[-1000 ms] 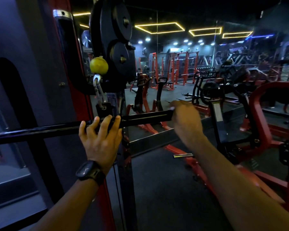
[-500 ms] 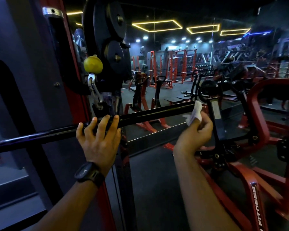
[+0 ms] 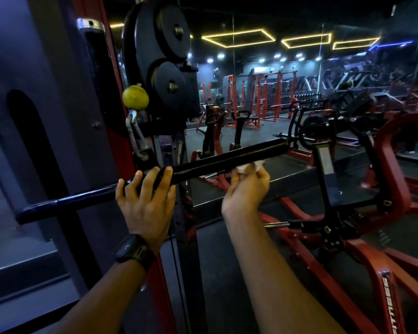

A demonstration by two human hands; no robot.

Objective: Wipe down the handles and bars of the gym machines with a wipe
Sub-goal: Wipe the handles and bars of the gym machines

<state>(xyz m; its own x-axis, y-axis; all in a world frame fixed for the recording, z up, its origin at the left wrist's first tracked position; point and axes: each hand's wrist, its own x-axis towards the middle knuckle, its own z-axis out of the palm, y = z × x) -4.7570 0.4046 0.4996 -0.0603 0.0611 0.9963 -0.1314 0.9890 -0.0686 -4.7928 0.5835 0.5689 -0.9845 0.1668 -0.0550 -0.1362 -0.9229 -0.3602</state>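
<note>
Black bar (image 3: 227, 156), hung slantwise from a cable machine in a dim gym, gripped and wiped. Far left of the fingers: the bar's low end, dark and glossy, reaching out past a grey panel. Above the fingers of the left hand (image 3: 146, 203): a yellow ball (image 3: 135, 96) on the cable, a metal clip (image 3: 134, 133) linking it down to the bar's middle, and two round black weight plates (image 3: 167, 68) stacked on the red frame behind. Left hand curled over the bar from below near its middle, four fingertips (image 3: 168, 170) showing over the top edge, closed on the bar; a black watch (image 3: 132, 249) strapped at the wrist. Further right, beyond a short bare stretch of bar: right hand (image 3: 245, 189) raised under the bar's thicker upper section, fingers bunched and closed around a white wipe (image 3: 247, 166), the wipe pressed against the bar's underside. Just past those fingers, up and to the right: the bar's blunt free end, pointing toward the open floor. Farther right and lower: a red machine (image 3: 384, 261) with black padding and a steel peg, white lettering along one leg. Beyond, well behind both hands: rows of red racks, a mirrored wall, yellow rectangular ceiling lights.
</note>
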